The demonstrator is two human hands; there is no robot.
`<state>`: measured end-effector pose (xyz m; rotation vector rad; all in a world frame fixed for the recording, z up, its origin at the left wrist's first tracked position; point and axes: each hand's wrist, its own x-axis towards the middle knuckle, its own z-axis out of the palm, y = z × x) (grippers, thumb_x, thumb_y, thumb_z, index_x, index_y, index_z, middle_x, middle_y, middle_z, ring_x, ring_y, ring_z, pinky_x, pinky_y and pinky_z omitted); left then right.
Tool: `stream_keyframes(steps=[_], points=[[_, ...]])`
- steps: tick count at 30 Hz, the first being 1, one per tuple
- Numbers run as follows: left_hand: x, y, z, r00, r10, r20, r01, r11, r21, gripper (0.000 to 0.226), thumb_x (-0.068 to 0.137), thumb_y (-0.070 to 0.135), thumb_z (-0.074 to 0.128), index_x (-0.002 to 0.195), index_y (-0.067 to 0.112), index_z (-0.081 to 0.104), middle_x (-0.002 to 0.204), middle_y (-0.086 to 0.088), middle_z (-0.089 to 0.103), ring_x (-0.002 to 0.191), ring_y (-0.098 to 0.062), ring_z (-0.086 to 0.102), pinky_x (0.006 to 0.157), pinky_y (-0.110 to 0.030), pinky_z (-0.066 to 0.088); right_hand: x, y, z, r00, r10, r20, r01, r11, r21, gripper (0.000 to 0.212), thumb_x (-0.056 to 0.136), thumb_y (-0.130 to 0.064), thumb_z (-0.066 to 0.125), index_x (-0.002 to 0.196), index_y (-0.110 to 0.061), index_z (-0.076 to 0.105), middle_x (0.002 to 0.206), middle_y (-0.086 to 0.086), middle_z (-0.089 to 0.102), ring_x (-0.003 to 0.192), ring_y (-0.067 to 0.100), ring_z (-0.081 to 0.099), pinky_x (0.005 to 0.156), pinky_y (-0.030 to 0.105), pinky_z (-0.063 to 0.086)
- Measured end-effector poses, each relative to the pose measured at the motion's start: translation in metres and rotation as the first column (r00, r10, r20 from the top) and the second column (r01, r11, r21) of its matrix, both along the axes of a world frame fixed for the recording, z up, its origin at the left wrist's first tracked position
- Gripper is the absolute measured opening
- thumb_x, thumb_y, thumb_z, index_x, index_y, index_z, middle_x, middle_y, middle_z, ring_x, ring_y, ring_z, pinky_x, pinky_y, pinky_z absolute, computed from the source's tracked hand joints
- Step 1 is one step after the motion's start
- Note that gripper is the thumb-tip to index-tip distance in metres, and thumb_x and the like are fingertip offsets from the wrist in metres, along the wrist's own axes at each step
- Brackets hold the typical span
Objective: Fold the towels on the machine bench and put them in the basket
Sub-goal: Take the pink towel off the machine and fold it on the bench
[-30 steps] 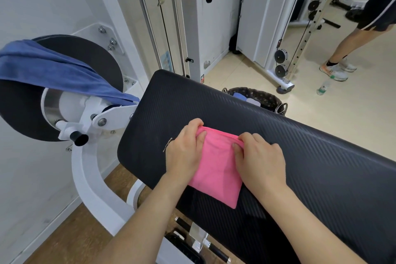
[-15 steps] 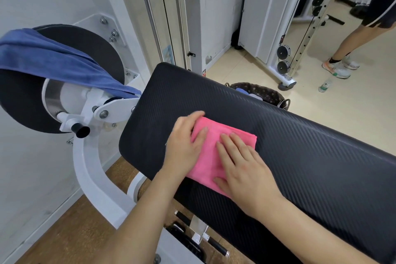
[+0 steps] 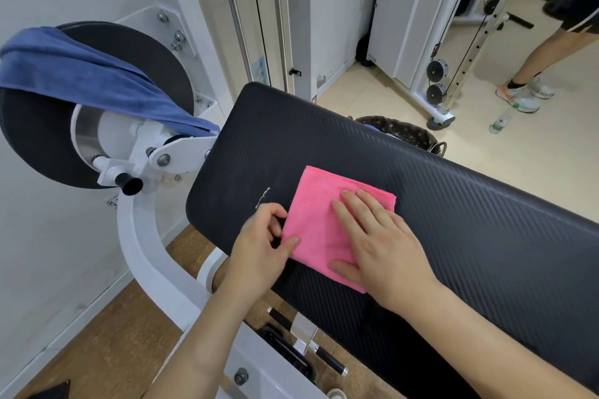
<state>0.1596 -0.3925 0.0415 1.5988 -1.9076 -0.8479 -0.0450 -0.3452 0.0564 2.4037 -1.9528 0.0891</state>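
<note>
Lying folded to a small square, the pink towel (image 3: 312, 204) is found on the left part of the machine bench (image 3: 486, 236), flat on the black ribbed padding. It is pressed down by the right hand (image 3: 382, 246), palm flat and fingers straight, covering the right half of the cloth. Its left edge is pinched by the left hand (image 3: 256, 246): thumb laid on top, fingers curled beside the edge. How far they reach under cannot be told.

Handling, as judged: thin soft microfibre, very light, no stiffness. The layers are likely to slide or spring open if lifted by one corner. Hold is best taken across the stacked edges, thumb above and fingers beneath, so the fold is kept together.

A dark patterned basket (image 3: 405, 131) is seen just behind the bench's far edge, partly hidden by it, some cloth already inside. A blue towel (image 3: 81, 71) is draped unfolded over the round black pad (image 3: 155, 58) at left — judged to be next.
</note>
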Motion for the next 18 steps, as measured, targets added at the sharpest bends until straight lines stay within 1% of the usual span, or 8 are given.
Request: stream_keyframes(steps=[2, 3, 4, 6, 9, 12, 14, 18], points=[[-0.001, 0.004, 0.002, 0.977, -0.108, 0.186, 0.17, 0.917, -0.36, 0.026, 0.083, 0.023, 0.073, 0.106, 0.025, 0.061, 0.103, 0.008, 0.055, 0.094, -0.009, 0.05, 0.078, -0.018, 0.043, -0.004, -0.001, 0.001, 1.0, 0.013, 0.0, -0.013, 1.0, 0.008, 0.09, 0.073, -0.065, 0.058, 0.144, -0.013, 0.042, 0.15, 0.006, 0.041, 0.138, 0.025, 0.039, 0.105, 0.041, 0.039], [0.0, 0.006, 0.0, 0.947, -0.197, 0.252, 0.299, 0.824, -0.48, 0.025, 0.085, 0.025, 0.069, 0.109, 0.018, 0.065, 0.11, 0.004, 0.058, 0.101, -0.015, 0.053, 0.083, -0.024, 0.047, -0.007, -0.001, 0.001, 1.0, 0.029, 0.001, -0.029, 1.0, 0.011, 0.09, 0.073, -0.066, 0.057, 0.144, -0.013, 0.042, 0.15, 0.006, 0.041, 0.138, 0.024, 0.039, 0.104, 0.04, 0.04], [-0.001, 0.008, -0.003, 0.903, -0.281, 0.324, 0.419, 0.743, -0.522, 0.03, 0.089, 0.029, 0.065, 0.115, 0.014, 0.066, 0.118, 0.0, 0.06, 0.11, -0.02, 0.055, 0.091, -0.031, 0.049, -0.01, -0.002, 0.002, 0.999, 0.05, 0.004, -0.05, 0.999, 0.02, 0.088, 0.075, -0.067, 0.055, 0.144, -0.014, 0.042, 0.151, 0.005, 0.04, 0.138, 0.023, 0.039, 0.104, 0.039, 0.04], [0.0, 0.007, -0.013, 0.791, -0.348, 0.504, 0.586, 0.669, -0.457, 0.054, 0.091, 0.045, 0.057, 0.135, 0.013, 0.054, 0.141, -0.005, 0.051, 0.131, -0.022, 0.046, 0.108, -0.037, 0.041, -0.015, -0.003, 0.007, 0.996, 0.087, 0.02, -0.088, 0.996, 0.029, 0.082, 0.08, -0.066, 0.046, 0.143, -0.013, 0.044, 0.151, 0.004, 0.04, 0.139, 0.022, 0.037, 0.104, 0.039, 0.04], [-0.001, -0.002, -0.026, 0.664, -0.332, 0.67, 0.671, 0.661, -0.337, 0.075, 0.089, 0.056, 0.046, 0.149, 0.014, 0.034, 0.156, -0.007, 0.032, 0.143, -0.021, 0.031, 0.113, -0.038, 0.035, -0.013, 0.004, 0.018, 0.993, 0.115, 0.023, -0.114, 0.993, -0.021, 0.074, 0.084, -0.061, 0.042, 0.137, -0.01, 0.051, 0.148, 0.008, 0.044, 0.137, 0.024, 0.041, 0.107, 0.042, 0.038], [-0.004, -0.008, -0.03, 0.63, -0.329, 0.703, 0.701, 0.631, -0.333, 0.069, 0.089, 0.049, 0.042, 0.146, 0.011, 0.037, 0.153, -0.01, 0.037, 0.139, -0.023, 0.038, 0.109, -0.04, 0.041, -0.006, 0.025, 0.013, 0.983, 0.182, -0.033, -0.183, 0.983, -0.02, 0.076, 0.074, -0.058, 0.064, 0.132, -0.01, 0.056, 0.141, 0.01, 0.051, 0.129, 0.027, 0.049, 0.108, 0.045, 0.04], [-0.006, -0.009, -0.029, 0.606, -0.303, 0.735, 0.723, 0.596, -0.35, 0.065, 0.089, 0.042, 0.039, 0.146, 0.01, 0.035, 0.151, -0.011, 0.039, 0.137, -0.024, 0.042, 0.11, -0.041, 0.038, -0.005, 0.031, 0.005, 0.982, 0.174, -0.073, -0.173, 0.985, 0.019, 0.084, 0.063, -0.056, 0.074, 0.131, -0.01, 0.057, 0.137, 0.01, 0.054, 0.125, 0.028, 0.053, 0.107, 0.047, 0.04], [-0.012, -0.007, -0.023, 0.604, -0.262, 0.753, 0.729, 0.563, -0.39, 0.053, 0.091, 0.023, 0.034, 0.139, 0.006, 0.048, 0.144, -0.016, 0.049, 0.131, -0.027, 0.05, 0.107, -0.041, 0.04, 0.0, 0.028, -0.005, 0.99, 0.118, -0.078, -0.117, 0.993, 0.022, 0.078, 0.069, -0.041, 0.07, 0.136, -0.006, 0.051, 0.138, 0.014, 0.052, 0.126, 0.032, 0.05, 0.108, 0.049, 0.038]])
